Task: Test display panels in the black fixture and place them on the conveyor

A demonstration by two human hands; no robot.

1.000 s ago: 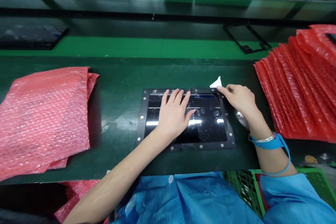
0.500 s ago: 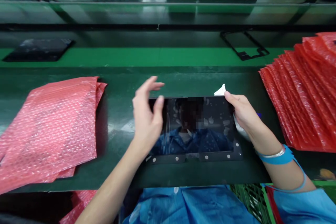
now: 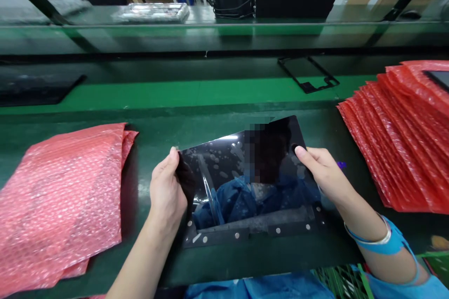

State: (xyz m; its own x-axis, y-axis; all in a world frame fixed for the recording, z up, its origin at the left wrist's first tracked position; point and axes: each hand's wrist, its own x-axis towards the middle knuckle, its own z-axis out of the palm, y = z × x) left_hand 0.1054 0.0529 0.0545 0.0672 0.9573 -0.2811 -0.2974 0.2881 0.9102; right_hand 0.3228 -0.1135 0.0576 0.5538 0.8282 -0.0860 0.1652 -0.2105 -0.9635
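A glossy black panel (image 3: 224, 168) is held tilted above the green bench, its left side lower than its right. Round silver dots line the dark strip along its near edge, and the surface shows smudges and a reflection. My left hand (image 3: 167, 191) grips the left edge, thumb on the upper left corner. On the right edge, my right hand (image 3: 326, 173) pinches the panel with the thumb on its face. The fingers beneath the panel are hidden. A blue band circles my right wrist.
Pink bubble bags (image 3: 70, 205) lie at left, and a stack of red bubble bags (image 3: 403, 145) at right. Behind are a black frame (image 3: 308, 88) and a dark panel (image 3: 38, 88). A green crate (image 3: 342, 282) is below the bench's near edge.
My left hand has closed on the panel's left edge. The panel has turned and tilted, its right end up. The white scrap behind it is no longer visible. The camera view has shifted.
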